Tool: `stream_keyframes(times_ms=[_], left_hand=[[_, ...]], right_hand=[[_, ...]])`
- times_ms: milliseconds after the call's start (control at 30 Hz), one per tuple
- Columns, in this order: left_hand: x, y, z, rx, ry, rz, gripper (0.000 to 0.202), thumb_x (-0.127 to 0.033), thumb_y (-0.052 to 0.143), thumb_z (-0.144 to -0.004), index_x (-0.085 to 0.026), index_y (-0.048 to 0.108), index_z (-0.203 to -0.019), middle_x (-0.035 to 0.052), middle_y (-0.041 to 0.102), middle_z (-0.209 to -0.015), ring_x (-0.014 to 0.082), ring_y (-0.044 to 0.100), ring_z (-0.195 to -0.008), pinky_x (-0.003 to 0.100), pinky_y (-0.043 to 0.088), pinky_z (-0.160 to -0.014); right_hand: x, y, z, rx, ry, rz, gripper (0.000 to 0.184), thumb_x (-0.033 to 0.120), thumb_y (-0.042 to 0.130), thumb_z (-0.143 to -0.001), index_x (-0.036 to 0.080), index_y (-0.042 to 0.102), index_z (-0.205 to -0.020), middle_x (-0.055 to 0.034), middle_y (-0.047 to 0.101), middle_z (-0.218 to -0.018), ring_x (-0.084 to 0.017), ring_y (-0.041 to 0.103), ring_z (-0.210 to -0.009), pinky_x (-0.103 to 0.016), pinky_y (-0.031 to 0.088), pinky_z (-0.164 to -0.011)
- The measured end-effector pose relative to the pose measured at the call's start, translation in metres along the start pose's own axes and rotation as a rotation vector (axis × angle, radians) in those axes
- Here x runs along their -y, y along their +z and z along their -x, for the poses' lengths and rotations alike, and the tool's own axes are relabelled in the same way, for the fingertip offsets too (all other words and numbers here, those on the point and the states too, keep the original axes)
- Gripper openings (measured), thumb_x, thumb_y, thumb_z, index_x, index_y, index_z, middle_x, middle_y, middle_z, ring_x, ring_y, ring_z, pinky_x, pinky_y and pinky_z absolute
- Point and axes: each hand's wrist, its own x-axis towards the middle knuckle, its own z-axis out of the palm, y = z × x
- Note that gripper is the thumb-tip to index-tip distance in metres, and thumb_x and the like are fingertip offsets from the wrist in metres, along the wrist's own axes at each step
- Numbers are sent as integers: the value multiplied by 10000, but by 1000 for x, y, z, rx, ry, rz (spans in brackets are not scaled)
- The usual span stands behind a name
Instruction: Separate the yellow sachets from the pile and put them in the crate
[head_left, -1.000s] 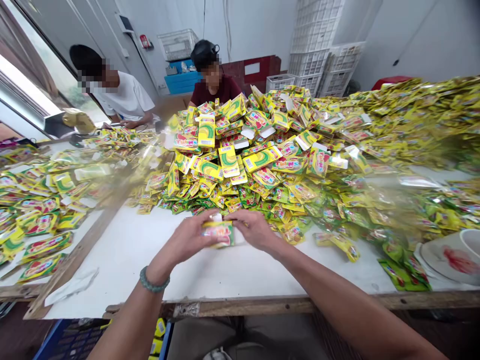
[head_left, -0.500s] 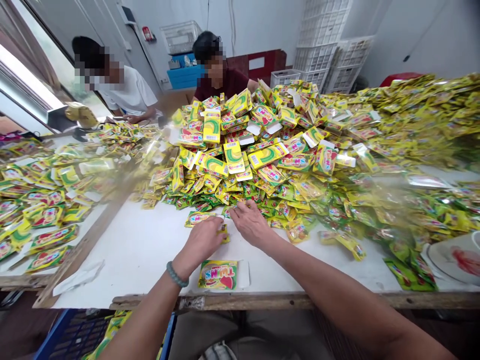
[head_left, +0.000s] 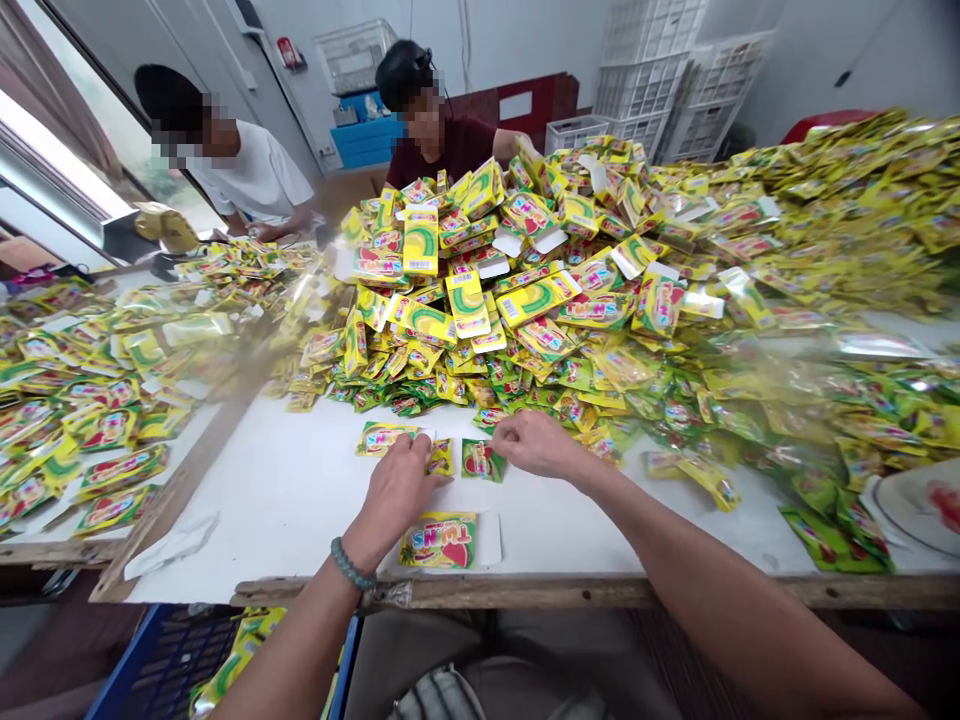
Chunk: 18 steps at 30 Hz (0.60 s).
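Observation:
My left hand [head_left: 395, 490] rests palm down on the white table [head_left: 285, 500], its fingertips on a small yellow sachet [head_left: 441, 457]. My right hand [head_left: 536, 443] is curled, its fingertips pinching the edge of a green and red sachet [head_left: 480, 459]. A flat yellow carton marked TWINS [head_left: 439, 540] lies near the table's front edge, just under my left wrist. Another flat carton [head_left: 386, 437] lies left of my left hand. A large heap of yellow cartons and sachets [head_left: 525, 290] rises right behind both hands.
Two people sit at the far side, one in a white shirt [head_left: 255, 180], one in a dark red shirt [head_left: 450, 150]. More sachets [head_left: 82, 400] cover the left table. White crates [head_left: 660, 70] are stacked at the back. A blue crate [head_left: 157, 670] sits below the front edge.
The carton I held in both hands a second ago now lies at the front edge. Both hands went forward to the heap's foot, and my right hand drew a sachet back.

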Motion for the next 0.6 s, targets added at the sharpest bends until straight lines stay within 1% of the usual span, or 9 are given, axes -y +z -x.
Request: stream_keyframes(times_ms=[67, 133, 233, 333, 367, 433, 500, 533, 600], left_hand=[[-2, 1, 0, 21, 3, 14, 323, -379, 673, -784, -172, 582, -1015, 100, 589, -1002, 268, 598, -938, 348, 465, -801], [-3, 3, 0, 8, 30, 39, 347, -385, 673, -788, -172, 585, -1048, 101, 593, -1026, 266, 604, -935, 353, 475, -797], [-2, 7, 1, -54, 141, 37, 371, -329, 638, -828, -170, 566, -1155, 111, 604, -1090, 265, 601, -982, 358, 481, -821], [0, 9, 1, -102, 299, -43, 274, -256, 566, -875, -163, 603, -1130, 119, 640, -1071, 273, 589, -1021, 384, 465, -882], [0, 10, 0, -119, 338, -65, 248, -226, 540, -884, -157, 616, -1109, 123, 654, -1052, 276, 590, -1017, 397, 459, -896], [1, 11, -3, -162, 381, -59, 229, -169, 493, -887, -143, 635, -1066, 133, 673, -1024, 277, 599, -998, 419, 453, -908], [0, 11, -8, -220, 367, 48, 229, -147, 471, -877, -139, 643, -1029, 135, 685, -1008, 268, 612, -968, 421, 458, -898], [0, 11, -11, -248, 332, 142, 221, -159, 474, -873, -145, 643, -1013, 126, 691, -988, 258, 621, -933, 412, 467, -876], [-3, 10, -19, -259, 227, 419, 186, -227, 500, -865, -162, 636, -973, 90, 696, -895, 227, 632, -828, 379, 492, -797]], right_hand=[[1, 4, 1, -74, 48, 94, 341, 452, 556, -861, 191, 684, -684, -15, 621, -588, -151, 543, -582, -252, 299, -532], [2, 12, 1, -105, 22, 199, 382, 539, 591, -839, 179, 713, -805, -55, 665, -681, -197, 585, -728, -262, 332, -596], [6, 21, 2, -41, -115, 301, 372, 506, 720, -760, 196, 720, -964, -90, 686, -909, -252, 550, -977, -293, 373, -748], [12, 20, 6, 61, -173, 321, 326, 434, 784, -718, 200, 719, -936, -91, 654, -1023, -261, 511, -1052, -308, 376, -802], [13, 18, 7, 94, -168, 320, 307, 412, 799, -705, 183, 715, -893, -95, 652, -1012, -257, 520, -1035, -299, 380, -780], [13, 12, 8, 152, -117, 278, 265, 354, 814, -691, 167, 695, -836, -83, 663, -916, -230, 564, -920, -270, 377, -686], [8, 6, 8, 165, -34, 171, 219, 287, 804, -694, 186, 683, -846, -34, 656, -766, -181, 580, -744, -246, 344, -591], [3, 2, 7, 136, 3, 102, 223, 264, 797, -693, 201, 680, -873, -8, 643, -714, -160, 569, -676, -239, 327, -564], [-7, -4, 4, 21, 38, -50, 235, 277, 787, -689, 209, 676, -885, 20, 619, -666, -138, 545, -615, -229, 316, -544]])
